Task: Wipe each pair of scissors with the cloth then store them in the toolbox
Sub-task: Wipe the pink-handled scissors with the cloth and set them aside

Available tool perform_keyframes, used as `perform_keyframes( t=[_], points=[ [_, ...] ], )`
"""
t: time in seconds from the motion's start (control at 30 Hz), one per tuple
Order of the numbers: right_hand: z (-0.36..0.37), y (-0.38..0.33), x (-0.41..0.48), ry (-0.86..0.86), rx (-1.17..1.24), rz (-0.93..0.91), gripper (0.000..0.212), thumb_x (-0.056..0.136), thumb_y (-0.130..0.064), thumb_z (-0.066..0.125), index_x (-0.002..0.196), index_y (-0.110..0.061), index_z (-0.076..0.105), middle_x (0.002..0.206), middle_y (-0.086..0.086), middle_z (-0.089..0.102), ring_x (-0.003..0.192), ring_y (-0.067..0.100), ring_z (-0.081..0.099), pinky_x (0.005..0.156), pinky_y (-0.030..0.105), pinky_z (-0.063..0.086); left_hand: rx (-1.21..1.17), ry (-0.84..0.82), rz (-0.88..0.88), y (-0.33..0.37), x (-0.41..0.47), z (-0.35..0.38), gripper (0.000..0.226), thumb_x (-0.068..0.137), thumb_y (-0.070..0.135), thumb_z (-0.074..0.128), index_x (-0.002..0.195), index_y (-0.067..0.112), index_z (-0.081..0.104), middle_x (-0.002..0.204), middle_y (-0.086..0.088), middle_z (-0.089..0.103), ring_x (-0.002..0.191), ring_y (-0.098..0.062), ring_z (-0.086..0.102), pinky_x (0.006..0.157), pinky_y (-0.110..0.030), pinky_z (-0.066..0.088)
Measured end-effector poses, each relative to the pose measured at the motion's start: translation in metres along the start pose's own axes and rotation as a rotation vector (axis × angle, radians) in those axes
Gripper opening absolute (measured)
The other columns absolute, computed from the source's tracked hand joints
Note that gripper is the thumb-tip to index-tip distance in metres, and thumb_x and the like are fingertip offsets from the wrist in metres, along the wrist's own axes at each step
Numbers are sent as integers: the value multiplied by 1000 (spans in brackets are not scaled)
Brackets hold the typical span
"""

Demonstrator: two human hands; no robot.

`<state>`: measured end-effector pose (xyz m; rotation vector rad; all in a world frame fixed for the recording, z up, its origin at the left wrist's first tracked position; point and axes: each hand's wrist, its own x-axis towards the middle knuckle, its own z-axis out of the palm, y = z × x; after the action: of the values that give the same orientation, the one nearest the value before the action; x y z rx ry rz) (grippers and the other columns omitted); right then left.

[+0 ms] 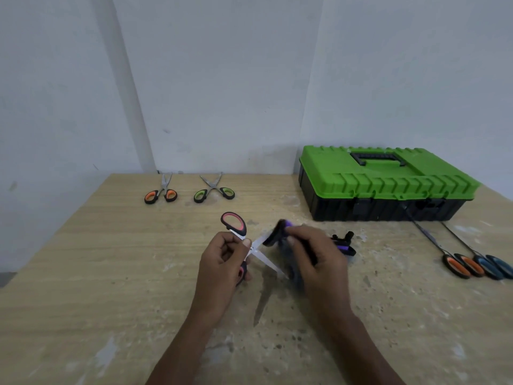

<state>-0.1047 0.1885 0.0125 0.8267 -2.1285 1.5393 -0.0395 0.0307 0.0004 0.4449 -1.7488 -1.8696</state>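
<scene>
Wiping under way: left hand (222,259) fingers grip the pink-handled scissors (234,223); right hand (319,257) fingers clutch the dark cloth (279,232) against a blade. The toolbox (383,179) is closed; two far pairs (213,191) and two right-side pairs (477,266) appear pending.

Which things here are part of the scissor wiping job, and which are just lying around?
Job: pink scissors, left hand; dark cloth, right hand; closed toolbox; orange scissors, green scissors at back; orange pair, blue pair at right.
Lying about: black-and-purple piece, unidentifiable.

Workshop: stained wooden workbench (111,259), green toolbox (383,176), bare wall (222,79).
</scene>
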Motion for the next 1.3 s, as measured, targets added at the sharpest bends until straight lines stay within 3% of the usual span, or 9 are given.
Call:
perform_keyframes(
  t=[0.1,0.2,0.33,0.53,0.63,0.8,0.97,1.1,1.3],
  points=[
    [19,4,-3,-159,-201,-218,21,95,-17,61,110,-16,76,112,-5,67,108,9,57,94,17,42,23,-46,15,-1,-4,3,18,97,17,66,93,1,62,74,-21,61,59,-19,58,52,-26,51],
    [22,16,1,-135,-312,-266,22,91,-8,67,110,-13,76,110,0,65,104,14,55,91,14,38,28,-71,7,1,-4,0,18,97,16,66,91,0,60,68,-14,59,54,-18,54,50,-27,50],
    [11,29,9,-80,-273,-84,21,91,1,66,107,-8,75,110,1,63,102,14,57,93,15,42,54,-103,21,1,-6,-1,21,97,16,65,87,0,57,64,-16,53,50,-27,51,50,-36,48],
    [-9,29,15,174,-93,186,20,96,-2,61,106,-12,74,105,-6,65,99,2,62,89,11,45,66,-98,12,3,-8,2,21,99,15,64,85,1,56,57,-3,52,44,-18,48,49,-31,44],
    [-6,11,6,161,-24,62,21,94,-1,63,109,-13,73,109,-8,64,105,4,61,92,13,45,50,-78,10,3,-7,3,21,98,17,65,85,4,57,59,-4,55,45,-20,51,52,-35,45],
    [18,10,-8,-182,-218,-232,27,97,-13,61,121,-17,71,123,-7,58,115,12,53,100,18,38,87,-114,65,6,-9,1,21,99,19,64,89,2,58,62,-3,56,49,-21,53,51,-35,50],
    [10,23,4,-66,-173,-46,24,100,-12,53,116,-11,71,119,-2,59,111,12,56,98,20,41,152,-108,112,6,-9,0,18,99,17,63,88,4,58,61,-1,52,45,-15,49,49,-34,44],
    [3,22,7,97,-77,81,21,97,1,58,111,-8,71,112,1,63,103,6,61,93,10,41,161,-89,167,7,-9,1,14,99,18,63,90,8,61,67,-1,56,49,-16,53,52,-39,47],
    [9,-2,-5,58,-81,-170,24,97,-6,59,119,-8,70,118,-2,62,114,5,56,100,16,40,331,-12,380,7,-7,-3,6,100,20,61,100,18,66,83,7,65,74,-12,67,64,-24,58]
  ],
)
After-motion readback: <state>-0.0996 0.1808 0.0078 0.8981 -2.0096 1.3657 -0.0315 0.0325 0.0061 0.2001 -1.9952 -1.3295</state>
